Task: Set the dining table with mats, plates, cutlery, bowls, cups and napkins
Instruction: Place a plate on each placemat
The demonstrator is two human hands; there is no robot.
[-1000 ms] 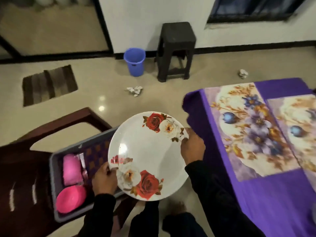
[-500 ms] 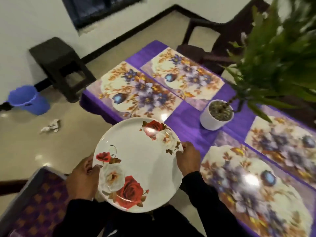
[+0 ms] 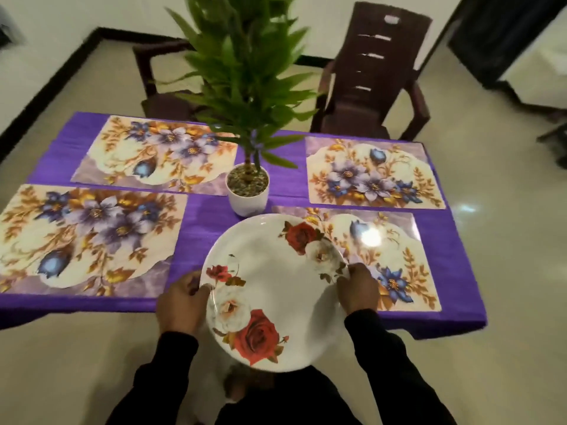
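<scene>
Left hand [image 3: 181, 305] and right hand [image 3: 357, 291] each gripped opposite rims of the rose plate [image 3: 273, 289], kept level at lower centre; it overlapped the lower-right mat [image 3: 399, 256], probably its landing spot; all four mats bare.

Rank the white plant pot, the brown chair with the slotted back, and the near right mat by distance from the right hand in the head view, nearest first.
1. Near right mat, just beyond the right hand.
2. White plant pot, table centre, to the left.
3. Brown chair, behind the table's far side.
</scene>
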